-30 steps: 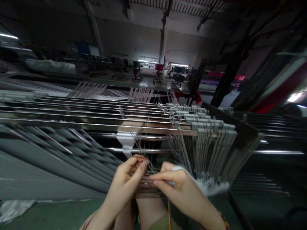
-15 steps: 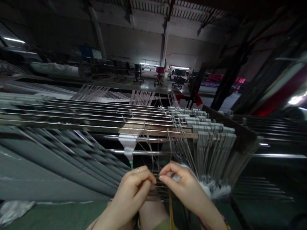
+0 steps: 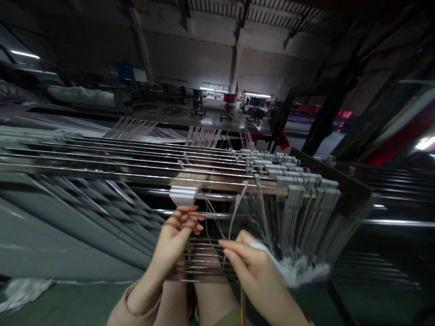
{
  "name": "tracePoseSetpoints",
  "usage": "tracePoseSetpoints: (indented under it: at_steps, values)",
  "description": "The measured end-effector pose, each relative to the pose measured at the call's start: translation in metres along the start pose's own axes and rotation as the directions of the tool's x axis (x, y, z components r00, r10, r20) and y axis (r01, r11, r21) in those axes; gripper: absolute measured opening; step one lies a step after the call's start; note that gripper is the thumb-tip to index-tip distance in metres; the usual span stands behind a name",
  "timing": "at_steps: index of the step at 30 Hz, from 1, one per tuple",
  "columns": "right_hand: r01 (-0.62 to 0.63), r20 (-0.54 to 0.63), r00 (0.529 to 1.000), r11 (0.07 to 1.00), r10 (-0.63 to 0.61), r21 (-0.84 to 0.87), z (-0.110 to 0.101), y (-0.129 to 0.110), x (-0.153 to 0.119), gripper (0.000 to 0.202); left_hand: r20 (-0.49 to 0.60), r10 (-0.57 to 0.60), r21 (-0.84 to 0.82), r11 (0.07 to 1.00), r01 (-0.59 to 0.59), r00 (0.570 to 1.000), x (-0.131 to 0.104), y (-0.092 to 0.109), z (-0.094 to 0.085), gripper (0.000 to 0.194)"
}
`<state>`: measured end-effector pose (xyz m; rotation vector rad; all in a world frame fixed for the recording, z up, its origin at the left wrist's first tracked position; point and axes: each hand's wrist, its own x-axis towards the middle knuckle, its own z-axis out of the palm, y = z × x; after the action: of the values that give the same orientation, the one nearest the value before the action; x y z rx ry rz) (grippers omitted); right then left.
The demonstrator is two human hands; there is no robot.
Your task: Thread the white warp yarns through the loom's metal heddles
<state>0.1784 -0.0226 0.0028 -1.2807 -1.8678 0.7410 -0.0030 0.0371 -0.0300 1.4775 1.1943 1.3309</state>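
Note:
My left hand [image 3: 180,233] is closed, its fingers curled just below a white cloth strip [image 3: 183,194] that hangs over a wooden bar. What those fingers hold, if anything, I cannot make out. My right hand [image 3: 253,269] is lower and to the right, thumb and forefinger pinched on a thin grey heddle [image 3: 234,213] that slants down from a loom rod. Below the right palm a narrow brass-coloured rod [image 3: 243,305] points down; its upper end is hidden. Fine loose threads [image 3: 210,208] run between the two hands.
Long metal rods [image 3: 136,156] cross in front of me. Dense grey heddles [image 3: 295,213] hang at the right beside a dark frame end [image 3: 350,181], with white yarn ends [image 3: 309,271] below. Grey heddles and a grey sheet [image 3: 68,240] fill the left. More metal rods [image 3: 200,267] lie over my legs.
My left hand has moved up and left, away from my right hand, to the lower end of the white cloth. My right hand stays low; the heddle now slants towards its fingertips.

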Motion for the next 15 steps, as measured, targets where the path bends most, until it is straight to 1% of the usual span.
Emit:
tracePoseSetpoints:
  at_steps: [2, 3, 4, 5, 6, 7, 8, 9, 10, 11, 12, 13, 14, 15]
  values:
    - [0.004, 0.061, 0.998, 1.0, -0.006, 0.021, 0.003, -0.005, 0.008, 0.025, -0.042, 0.019, -0.08, 0.997, -0.023, 0.999, -0.023, 0.017, -0.003, 0.022]
    - [0.007, 0.09, 0.996, 0.999, -0.011, 0.037, 0.004, -0.007, 0.012, 0.025, -0.01, 0.03, -0.101, 0.994, -0.031, 0.999, -0.036, 0.023, -0.004, 0.018]
    - [0.011, 0.115, 0.993, 0.999, -0.017, 0.053, 0.006, -0.01, 0.016, 0.024, 0.042, 0.079, -0.096, 0.993, -0.074, 0.996, -0.047, 0.028, -0.004, 0.014]
    - [0.014, 0.132, 0.991, 0.998, -0.022, 0.065, 0.008, -0.012, 0.019, 0.023, 0.11, 0.125, -0.054, 0.991, -0.12, 0.986, -0.058, 0.031, -0.003, 0.009]
    - [0.015, 0.142, 0.99, 0.997, -0.025, 0.071, 0.01, -0.013, 0.022, 0.021, 0.181, 0.141, 0.003, 0.99, -0.143, 0.973, -0.066, 0.03, -0.002, 0.007]
    - [0.011, 0.143, 0.99, 0.997, -0.022, 0.074, 0.011, -0.014, 0.023, 0.02, 0.22, 0.133, 0.051, 0.988, -0.148, 0.966, -0.073, 0.027, -0.001, 0.008]
    - [0.002, 0.131, 0.991, 0.997, -0.012, 0.073, 0.012, -0.014, 0.022, 0.018, 0.214, 0.104, 0.088, 0.988, -0.125, 0.971, -0.078, 0.021, -0.001, 0.009]
    - [-0.009, 0.097, 0.995, 0.997, 0.002, 0.071, 0.013, -0.013, 0.019, 0.016, 0.154, 0.074, 0.111, 0.99, -0.091, 0.985, -0.082, 0.014, -0.001, 0.01]
    - [-0.013, 0.032, 0.999, 0.997, 0.01, 0.074, 0.014, -0.011, 0.014, 0.014, 0.051, 0.068, 0.125, 0.989, -0.074, 0.996, -0.086, 0.004, 0.0, 0.013]
    - [0.003, -0.063, 0.998, 0.996, 0.002, 0.088, 0.014, -0.008, 0.006, 0.013, -0.066, 0.097, 0.147, 0.985, -0.087, 0.993, -0.091, -0.007, 0.001, 0.017]
    - [0.034, -0.168, 0.986, 0.993, -0.014, 0.114, 0.012, -0.004, -0.003, 0.012, -0.155, 0.163, 0.186, 0.974, -0.133, 0.974, -0.097, -0.019, 0.005, 0.019]
    - [0.101, -0.288, 0.956, 0.984, -0.055, 0.148, 0.01, 0.001, -0.014, 0.011, -0.203, 0.252, 0.25, 0.948, -0.199, 0.946, -0.103, -0.031, 0.011, 0.017]
    - [0.191, -0.355, 0.928, 0.96, -0.11, 0.202, 0.005, 0.006, -0.026, 0.01, -0.165, 0.313, 0.291, 0.922, -0.257, 0.935, -0.111, -0.043, 0.019, 0.012]
    - [0.238, -0.326, 0.936, 0.923, -0.134, 0.302, 0.0, 0.011, -0.036, 0.005, -0.068, 0.323, 0.306, 0.907, -0.288, 0.944, -0.119, -0.054, 0.029, 0.013]
